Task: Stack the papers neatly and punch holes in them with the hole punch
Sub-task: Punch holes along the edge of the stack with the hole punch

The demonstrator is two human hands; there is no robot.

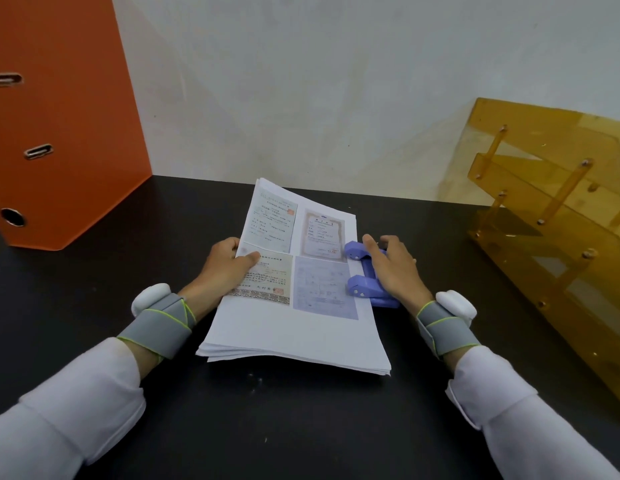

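1. Black desk point(301, 427) runs up to a pale wall at the far side.
2. At the far left stands an orange binder point(59, 126), upright, well apart from the work.
3. At the right an amber acrylic rack point(551, 237) leans near the wall; nothing lies between it and the right hand.
4. The stack of papers point(294, 327) lies in the middle of the desk, its near edges slightly uneven.
5. The left hand point(229, 268) has its grip clamped on the left edge of the papers, thumb on the top sheet.
6. The purple hole punch point(362, 289) sits over the right edge of the stack.
7. The right hand point(395, 271) rests flat on the punch; its grip looks apart, the fingers spread over it.
8. Both wrists carry grey straps with white pods.
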